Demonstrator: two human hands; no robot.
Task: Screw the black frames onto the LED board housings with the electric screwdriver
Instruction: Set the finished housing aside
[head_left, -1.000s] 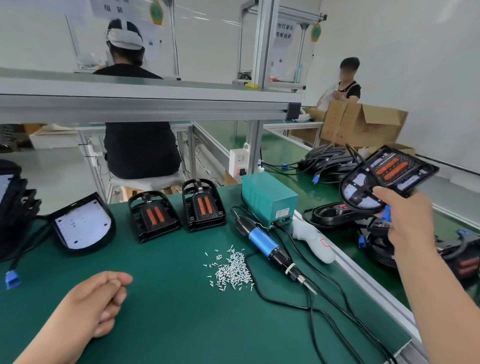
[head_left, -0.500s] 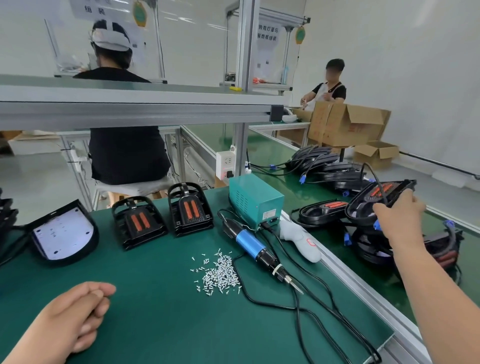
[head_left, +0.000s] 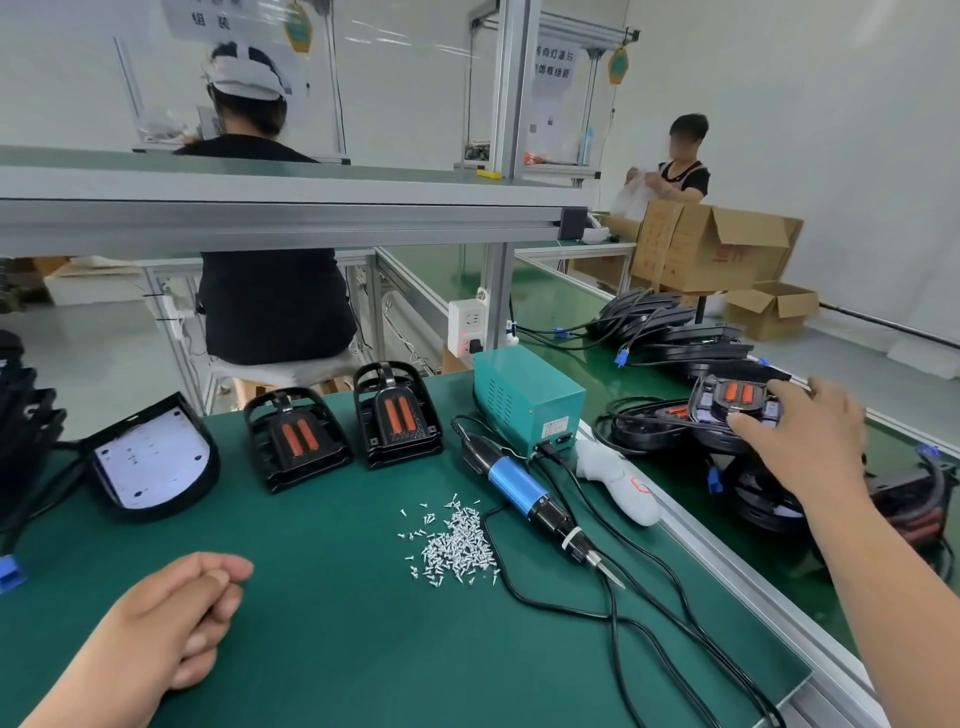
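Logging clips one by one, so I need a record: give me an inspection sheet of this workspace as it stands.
Surface: green mat, screws heaped mid-bench.
Job's things: electric screwdriver lying unheld; two black frames side by side; LED board housing at left.
Clutter: teal power box; white handheld tool.
Hands: left hand loosely curled on mat, holding nothing; right hand holds assembled lamp on the belt pile.
Cables: black cords trailing across mat.
Surroundings: seated person ahead; second person behind cardboard box.
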